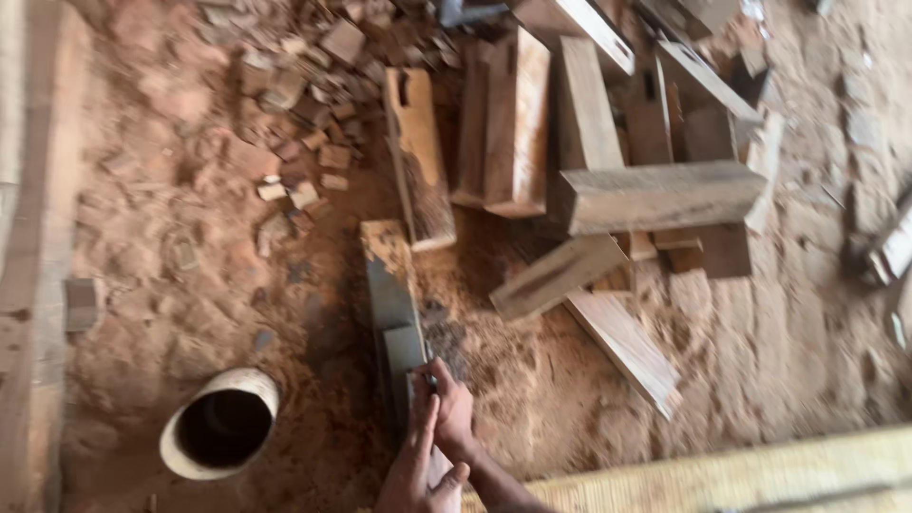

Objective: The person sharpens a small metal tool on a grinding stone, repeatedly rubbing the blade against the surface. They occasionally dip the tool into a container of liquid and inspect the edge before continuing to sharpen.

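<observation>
Both hands meet at the near end of a long wooden plank (pixel 394 313) lying on the sawdust floor (pixel 190 237). Its long axis runs straight away from the person toward the stacked timber blocks (pixel 589 152). Right hand (pixel 454 404) curls around a small dark tool; left hand (pixel 415 470) lies flat and open against the plank, fingers extended forward.

Grey plank (pixel 394 313); tan stacked timbers (pixel 655 195); reddish-brown sawdust floor (pixel 180 247); white-rimmed bucket (pixel 220 425), dark inside.
</observation>
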`<state>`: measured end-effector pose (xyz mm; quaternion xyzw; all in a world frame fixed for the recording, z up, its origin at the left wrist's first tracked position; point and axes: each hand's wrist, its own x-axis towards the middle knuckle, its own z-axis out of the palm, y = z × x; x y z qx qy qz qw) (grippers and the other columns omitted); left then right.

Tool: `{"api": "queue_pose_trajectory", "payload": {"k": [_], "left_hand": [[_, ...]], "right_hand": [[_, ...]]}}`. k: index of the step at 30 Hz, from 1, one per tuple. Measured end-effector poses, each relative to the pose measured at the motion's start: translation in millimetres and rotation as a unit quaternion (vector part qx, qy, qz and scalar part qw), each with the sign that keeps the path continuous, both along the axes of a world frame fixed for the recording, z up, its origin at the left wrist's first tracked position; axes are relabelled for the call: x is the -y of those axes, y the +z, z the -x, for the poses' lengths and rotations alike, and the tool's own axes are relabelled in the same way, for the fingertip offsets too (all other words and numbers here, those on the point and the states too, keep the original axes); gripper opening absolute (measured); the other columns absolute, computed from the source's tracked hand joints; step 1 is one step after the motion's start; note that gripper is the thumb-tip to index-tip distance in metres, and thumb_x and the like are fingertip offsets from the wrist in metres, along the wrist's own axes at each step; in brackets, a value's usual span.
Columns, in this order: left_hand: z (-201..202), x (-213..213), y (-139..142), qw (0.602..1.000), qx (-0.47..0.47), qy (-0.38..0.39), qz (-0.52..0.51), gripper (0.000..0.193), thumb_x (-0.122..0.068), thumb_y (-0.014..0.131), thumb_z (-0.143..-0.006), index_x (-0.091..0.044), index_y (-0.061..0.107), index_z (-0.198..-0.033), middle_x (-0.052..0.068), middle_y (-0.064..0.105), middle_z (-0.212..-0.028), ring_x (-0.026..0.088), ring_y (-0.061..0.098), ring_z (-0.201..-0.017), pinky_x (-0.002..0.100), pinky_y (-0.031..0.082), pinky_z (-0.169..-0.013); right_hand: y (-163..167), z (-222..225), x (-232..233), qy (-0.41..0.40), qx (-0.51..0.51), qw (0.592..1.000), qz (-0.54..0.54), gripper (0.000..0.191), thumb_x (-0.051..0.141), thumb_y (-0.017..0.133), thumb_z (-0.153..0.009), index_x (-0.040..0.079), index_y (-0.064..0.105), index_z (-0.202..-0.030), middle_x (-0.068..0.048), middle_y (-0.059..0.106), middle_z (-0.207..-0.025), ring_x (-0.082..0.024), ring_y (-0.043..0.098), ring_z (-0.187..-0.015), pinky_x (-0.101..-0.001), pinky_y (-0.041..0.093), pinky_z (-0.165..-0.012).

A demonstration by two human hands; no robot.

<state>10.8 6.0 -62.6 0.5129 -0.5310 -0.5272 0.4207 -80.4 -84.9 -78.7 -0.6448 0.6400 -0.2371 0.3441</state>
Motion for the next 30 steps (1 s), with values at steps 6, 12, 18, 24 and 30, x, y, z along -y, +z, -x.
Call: {"api": "queue_pose_trajectory", "payload": {"k": [6,12,18,24,30], "left_hand": [[-11,74,-41,0.998,0.037,-0.055,0.007,0.104,-0.055,0.065,-0.093,-0.025,0.000,-0.168,0.015,-0.005,-0.177,0.040,0.015,-0.161,0.061,0.024,-0.126],[0,13,-8,0.997,-0.005,-0.057,-0.050,0.109,-0.067,0.066,-0.086,-0.030,-0.004,-0.161,0.014,-0.016,-0.175,0.045,0.010,-0.160,0.056,0.051,-0.107],[-2,17,-36,0.999,-0.010,-0.036,0.010,0.108,-0.059,0.066,-0.092,-0.031,-0.005,-0.168,0.015,-0.014,-0.178,0.047,0.009,-0.163,0.059,0.043,-0.118],[-10,75,-41,0.992,0.094,-0.036,0.076,0.111,-0.065,0.069,-0.092,-0.032,-0.002,-0.171,0.010,-0.006,-0.177,0.045,0.010,-0.161,0.066,0.036,-0.125],[3,-24,-14,1.000,0.010,-0.008,0.028,0.106,-0.067,0.061,-0.097,-0.035,-0.007,-0.172,0.014,-0.016,-0.180,0.050,0.005,-0.165,0.070,0.038,-0.121]], "right_hand": [[-7,-17,77,-0.012,-0.008,0.994,0.112,0.016,0.027,0.050,-0.105,0.013,0.057,-0.105,-0.002,0.064,-0.070,-0.013,0.053,-0.046,-0.0292,0.045,-0.035],[-1,-8,19,0.017,-0.036,0.999,0.034,0.021,0.030,0.046,-0.105,0.014,0.059,-0.100,-0.005,0.065,-0.066,-0.017,0.054,-0.042,-0.0329,0.046,-0.035],[-10,-8,23,0.023,-0.023,0.991,0.126,0.016,0.029,0.052,-0.108,0.017,0.062,-0.107,-0.006,0.067,-0.073,-0.018,0.062,-0.054,-0.0356,0.047,-0.045],[-13,-15,73,0.010,0.027,0.993,0.112,0.019,0.027,0.056,-0.103,0.009,0.059,-0.106,-0.008,0.065,-0.073,-0.018,0.053,-0.047,-0.0335,0.043,-0.037],[-10,-4,-8,0.046,-0.003,0.999,0.023,0.022,0.031,0.051,-0.107,0.011,0.060,-0.104,-0.005,0.066,-0.064,-0.010,0.055,-0.041,-0.0282,0.045,-0.033]]}}
